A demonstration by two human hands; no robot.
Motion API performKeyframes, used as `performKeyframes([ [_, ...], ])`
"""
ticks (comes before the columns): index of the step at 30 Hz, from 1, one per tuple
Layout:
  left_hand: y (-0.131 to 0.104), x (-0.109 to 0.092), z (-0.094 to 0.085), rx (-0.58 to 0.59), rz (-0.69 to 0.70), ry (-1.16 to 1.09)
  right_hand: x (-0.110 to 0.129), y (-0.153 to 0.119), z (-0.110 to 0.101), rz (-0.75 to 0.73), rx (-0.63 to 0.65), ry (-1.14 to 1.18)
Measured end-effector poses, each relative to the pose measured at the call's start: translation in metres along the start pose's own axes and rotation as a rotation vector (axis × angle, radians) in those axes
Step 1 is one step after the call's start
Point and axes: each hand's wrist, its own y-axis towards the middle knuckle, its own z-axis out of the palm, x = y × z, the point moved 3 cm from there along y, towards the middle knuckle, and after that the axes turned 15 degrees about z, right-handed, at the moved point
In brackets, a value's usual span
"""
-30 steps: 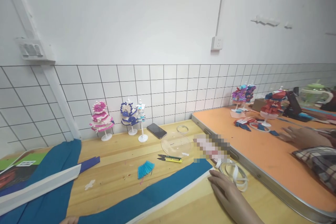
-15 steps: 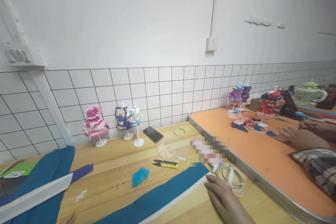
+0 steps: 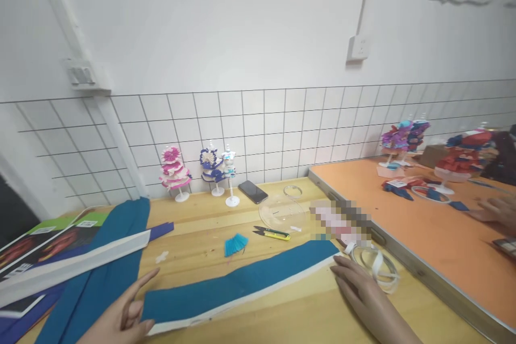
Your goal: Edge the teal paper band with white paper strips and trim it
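Note:
A long strip of blue fabric (image 3: 237, 279) with a white lower edge lies flat across the wooden table. At its left end is my left hand (image 3: 121, 314), index finger stretched out, the other fingers partly curled and the thumb by the fabric's corner. My right hand (image 3: 360, 290) rests with its fingers laid out at the strip's right end. Beyond the strip are yellow-handled thread snips (image 3: 272, 233) and a small pleated turquoise fabric piece (image 3: 235, 245). Just past my right hand is a loose coil of white ribbon or tape (image 3: 377, 264).
Small dress stands (image 3: 176, 172) line the wall near a phone (image 3: 253, 192) and a clear round plate (image 3: 282, 212). More blue cloth (image 3: 124, 226) and a white strip (image 3: 97, 258) lie left. On the orange table (image 3: 423, 231), a co-worker's hand (image 3: 500, 209) shows among fabric pieces.
My view has swung left and down a little. My left hand has come fully into view at the strip's left end. My right hand stays at the right end.

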Motion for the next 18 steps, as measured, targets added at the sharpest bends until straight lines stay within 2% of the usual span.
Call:
performKeyframes([
  [7,-0.005,-0.01,0.0,0.02,0.004,-0.127,-0.009,0.002,0.004,-0.019,0.007,0.0],
  [11,-0.006,-0.016,0.0,0.005,0.005,-0.239,-0.009,0.001,0.005,-0.057,-0.036,-0.016],
  [15,-0.005,-0.02,-0.003,-0.015,-0.006,-0.358,0.002,-0.004,0.005,-0.172,-0.068,-0.048],
  [18,-0.006,-0.021,-0.005,-0.03,0.005,-0.415,0.017,-0.011,0.005,-0.255,-0.041,-0.07],
])
